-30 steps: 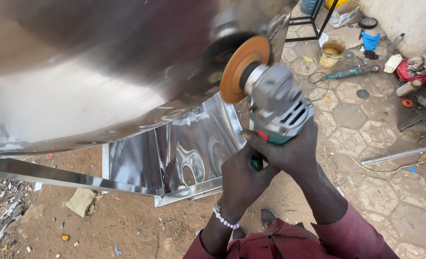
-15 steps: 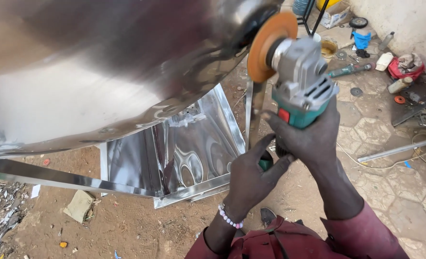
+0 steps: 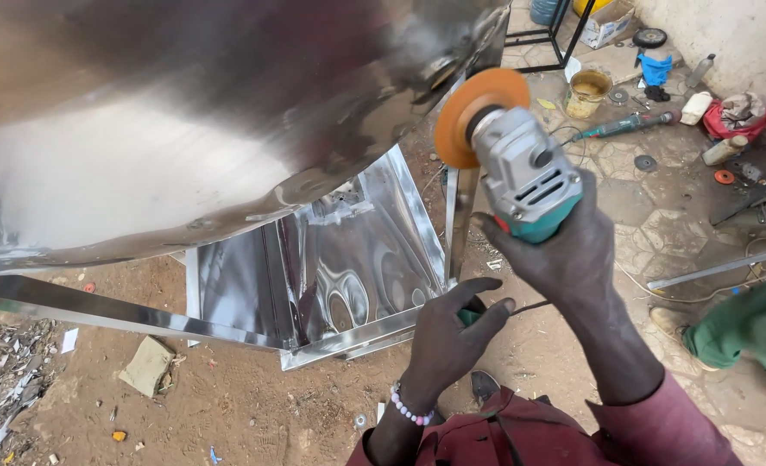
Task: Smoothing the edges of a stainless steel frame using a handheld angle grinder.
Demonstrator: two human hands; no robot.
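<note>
An angle grinder [image 3: 529, 177] with a grey head, teal body and orange disc [image 3: 478, 116] is held up in front of me. My right hand [image 3: 564, 255] wraps the body just behind the head. My left hand [image 3: 452, 336], with a bead bracelet at the wrist, grips the teal rear end lower down, fingers loosely curled. The disc stands beside the lower right edge of a large shiny steel tank [image 3: 184, 129] that fills the upper left; I cannot tell whether they touch.
Under the tank stand polished steel sheets and a frame [image 3: 348, 267] on dirt. The paved floor at right holds a paint tin [image 3: 587, 91], another grinder [image 3: 629, 125], loose discs and a metal bar [image 3: 719, 267]. Another person's green-clad limb [image 3: 745, 332] is at the right edge.
The grinder rose to the right along the tank's edge, then dropped a little. My left hand's fingers loosened on the rear end. The green-clad person came into view at right.
</note>
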